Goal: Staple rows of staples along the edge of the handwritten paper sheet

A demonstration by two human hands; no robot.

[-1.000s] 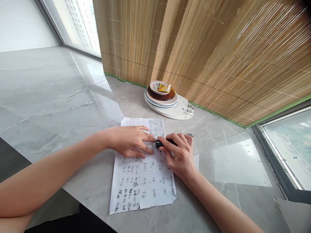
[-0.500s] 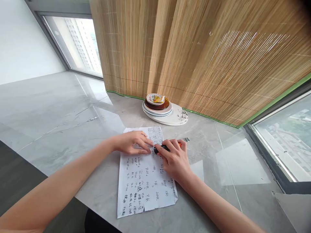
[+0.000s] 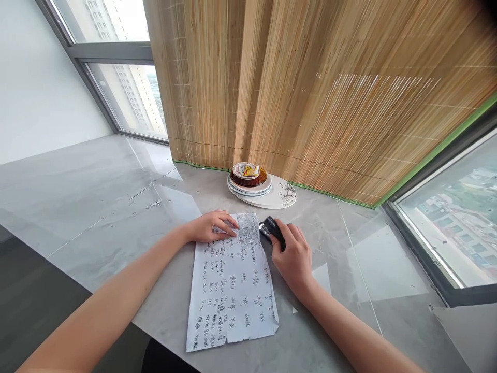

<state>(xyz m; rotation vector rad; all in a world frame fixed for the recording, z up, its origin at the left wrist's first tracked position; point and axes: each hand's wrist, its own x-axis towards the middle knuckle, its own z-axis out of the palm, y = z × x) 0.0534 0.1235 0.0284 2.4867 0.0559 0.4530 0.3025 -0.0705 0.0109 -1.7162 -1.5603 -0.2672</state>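
Observation:
A sheet of white paper [image 3: 244,295] covered in handwriting lies on the grey counter, its lower edge torn and creased. My left hand [image 3: 213,226] rests on its upper left part, palm down with the fingers spread. At the sheet's upper right edge, my right hand [image 3: 293,254] is wrapped around a black stapler [image 3: 273,228]. The stapler's shiny metal front end points left and meets the paper's edge; whether the sheet is between its jaws I cannot tell. My fingers cover its rear part.
Beyond the paper stand stacked plates [image 3: 250,189] on an oval white platter [image 3: 285,197], with a small yellow packet [image 3: 250,170] on top. Behind them hangs a bamboo blind [image 3: 272,93]. Windows flank it left and right. The counter's front edge runs along the lower left.
My right hand has turned the stapler and shifted it right, from on top of the paper to its right edge. My left hand has drawn slightly left. The view has tilted up a little.

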